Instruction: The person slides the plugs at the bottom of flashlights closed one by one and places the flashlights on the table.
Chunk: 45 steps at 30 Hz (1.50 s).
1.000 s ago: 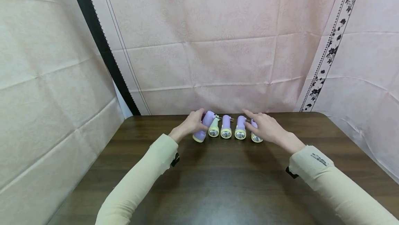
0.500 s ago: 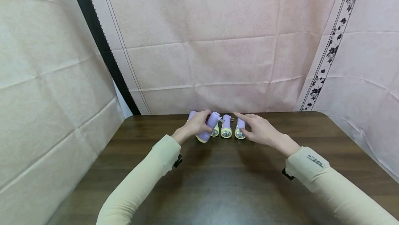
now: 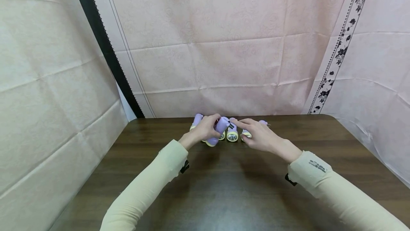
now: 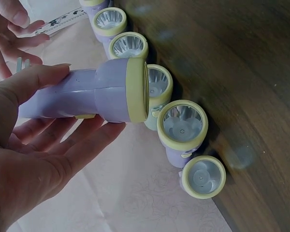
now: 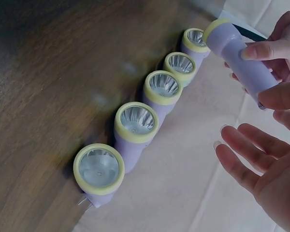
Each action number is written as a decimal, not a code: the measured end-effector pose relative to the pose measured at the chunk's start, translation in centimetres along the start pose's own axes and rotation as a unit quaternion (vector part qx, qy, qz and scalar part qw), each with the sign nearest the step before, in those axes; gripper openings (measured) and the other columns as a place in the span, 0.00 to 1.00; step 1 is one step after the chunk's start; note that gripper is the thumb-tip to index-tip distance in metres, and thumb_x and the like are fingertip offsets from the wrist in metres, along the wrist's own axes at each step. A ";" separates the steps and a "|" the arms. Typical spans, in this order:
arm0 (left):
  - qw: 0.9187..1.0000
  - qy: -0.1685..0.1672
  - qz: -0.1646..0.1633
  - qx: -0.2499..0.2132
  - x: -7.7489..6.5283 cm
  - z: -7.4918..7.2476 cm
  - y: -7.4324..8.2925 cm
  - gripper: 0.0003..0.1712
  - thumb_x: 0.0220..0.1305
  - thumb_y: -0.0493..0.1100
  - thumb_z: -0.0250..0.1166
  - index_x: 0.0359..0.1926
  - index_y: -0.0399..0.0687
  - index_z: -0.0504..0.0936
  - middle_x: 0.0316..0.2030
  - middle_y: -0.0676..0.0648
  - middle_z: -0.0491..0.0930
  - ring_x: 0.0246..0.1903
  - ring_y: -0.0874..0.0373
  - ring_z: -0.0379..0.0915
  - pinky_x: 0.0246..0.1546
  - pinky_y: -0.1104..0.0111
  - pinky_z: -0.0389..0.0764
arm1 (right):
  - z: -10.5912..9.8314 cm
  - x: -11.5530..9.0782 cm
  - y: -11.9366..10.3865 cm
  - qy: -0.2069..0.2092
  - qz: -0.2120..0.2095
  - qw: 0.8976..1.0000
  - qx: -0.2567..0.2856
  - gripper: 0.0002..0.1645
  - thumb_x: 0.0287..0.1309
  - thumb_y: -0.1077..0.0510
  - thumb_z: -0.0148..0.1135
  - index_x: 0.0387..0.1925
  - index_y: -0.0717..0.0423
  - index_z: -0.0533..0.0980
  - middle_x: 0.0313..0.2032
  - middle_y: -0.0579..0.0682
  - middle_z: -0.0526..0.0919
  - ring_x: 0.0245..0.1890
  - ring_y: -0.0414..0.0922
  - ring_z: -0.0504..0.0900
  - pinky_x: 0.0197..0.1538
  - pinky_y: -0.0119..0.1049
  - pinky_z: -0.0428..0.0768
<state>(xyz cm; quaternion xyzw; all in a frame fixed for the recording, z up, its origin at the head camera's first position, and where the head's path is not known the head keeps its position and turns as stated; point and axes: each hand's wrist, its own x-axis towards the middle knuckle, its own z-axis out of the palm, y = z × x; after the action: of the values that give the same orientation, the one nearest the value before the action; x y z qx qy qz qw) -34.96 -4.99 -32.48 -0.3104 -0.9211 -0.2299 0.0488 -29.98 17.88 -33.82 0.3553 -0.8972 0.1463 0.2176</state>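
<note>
My left hand (image 3: 203,128) grips a lilac flashlight (image 4: 92,92) around its barrel, thumb on one side and fingers on the other. Its yellow-rimmed head tilts down toward me, and two metal plug prongs (image 4: 23,64) stick out of the tail. Close by on the right, my right hand (image 3: 264,136) has loosely spread fingers, and one fingertip overlaps the tail end in the right wrist view. Behind the hands, several flashlights stand in a row, among them a lilac one (image 5: 99,171) with prongs showing and one with a mint-green body (image 5: 180,67). My hands partly hide the row.
The dark wooden table (image 3: 211,188) reaches toward me in front of the row. A pale cloth (image 3: 224,46) hangs along the table's far edge, and more cloth (image 3: 48,99) covers the left and right sides.
My left hand has shifted a little right with the flashlight, uncovering the leftmost one in the row. My right hand has moved left toward it, passing in front of the right-hand flashlights.
</note>
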 end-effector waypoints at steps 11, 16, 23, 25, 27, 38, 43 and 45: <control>1.000 0.007 0.019 -0.019 0.1 0.4 -0.1 0.27 0.46 0.36 0.76 0.49 0.40 0.76 0.39 0.41 0.83 0.37 0.52 0.79 0.38 0.64 0.78 | 0.2 -0.2 0.1 -0.006 -0.003 1.000 -0.007 0.39 0.49 0.66 0.61 0.67 0.51 0.68 0.53 0.55 0.80 0.41 0.47 0.82 0.35 0.37 0.75; 1.000 0.014 0.026 -0.010 0.3 0.5 -0.1 0.26 0.48 0.37 0.75 0.50 0.41 0.76 0.39 0.43 0.83 0.36 0.54 0.78 0.37 0.65 0.77 | 0.0 0.0 0.1 -0.002 -0.009 1.000 0.002 0.41 0.48 0.67 0.61 0.67 0.51 0.67 0.51 0.55 0.79 0.29 0.44 0.77 0.29 0.31 0.69; 0.999 0.020 0.033 -0.013 0.2 0.4 0.2 0.26 0.49 0.36 0.75 0.50 0.41 0.76 0.39 0.42 0.83 0.36 0.54 0.79 0.38 0.64 0.79 | -0.1 0.1 0.1 -0.001 -0.007 1.000 0.004 0.42 0.47 0.67 0.63 0.68 0.50 0.67 0.50 0.54 0.76 0.24 0.39 0.67 0.25 0.27 0.63; 0.999 0.018 0.032 -0.013 0.1 0.5 0.3 0.25 0.50 0.37 0.74 0.49 0.41 0.76 0.40 0.42 0.83 0.36 0.54 0.79 0.39 0.64 0.79 | -0.1 0.1 0.1 -0.005 -0.005 1.000 0.005 0.42 0.48 0.67 0.63 0.68 0.50 0.67 0.50 0.54 0.76 0.24 0.39 0.67 0.25 0.28 0.63; 0.999 0.017 0.034 -0.009 0.1 0.5 0.3 0.25 0.50 0.37 0.74 0.49 0.40 0.76 0.40 0.42 0.83 0.36 0.54 0.79 0.39 0.64 0.79 | -0.1 0.1 0.0 -0.007 -0.004 1.000 0.006 0.41 0.49 0.67 0.62 0.67 0.50 0.67 0.49 0.55 0.75 0.24 0.39 0.67 0.26 0.29 0.63; 0.999 -0.001 0.025 -0.030 -0.3 0.4 0.6 0.26 0.54 0.39 0.72 0.54 0.40 0.74 0.44 0.41 0.83 0.40 0.53 0.80 0.42 0.64 0.80 | -0.2 0.1 -0.2 -0.013 0.008 1.000 0.010 0.40 0.50 0.65 0.57 0.68 0.49 0.66 0.50 0.53 0.75 0.25 0.39 0.67 0.26 0.28 0.64; 0.999 -0.005 0.032 -0.042 -0.2 0.7 0.7 0.25 0.54 0.38 0.72 0.52 0.41 0.75 0.44 0.42 0.83 0.40 0.52 0.81 0.41 0.65 0.80 | -0.2 0.1 -0.3 -0.013 0.012 1.000 0.015 0.41 0.49 0.65 0.57 0.68 0.48 0.66 0.49 0.52 0.75 0.23 0.38 0.64 0.24 0.27 0.64; 0.998 -0.007 0.035 -0.046 -0.2 0.8 0.8 0.25 0.54 0.38 0.72 0.52 0.40 0.75 0.43 0.42 0.83 0.40 0.51 0.81 0.41 0.65 0.80 | -0.2 0.2 -0.4 -0.012 0.012 1.000 0.018 0.41 0.49 0.66 0.58 0.68 0.48 0.66 0.49 0.52 0.75 0.22 0.37 0.64 0.24 0.27 0.64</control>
<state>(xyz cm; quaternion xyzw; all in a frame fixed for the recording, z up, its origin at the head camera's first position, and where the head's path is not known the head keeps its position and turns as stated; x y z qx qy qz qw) -34.27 -4.22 -32.92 -0.3459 -0.8984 -0.2681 0.0364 -29.80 17.58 -33.54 0.3500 -0.9012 0.1610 0.1984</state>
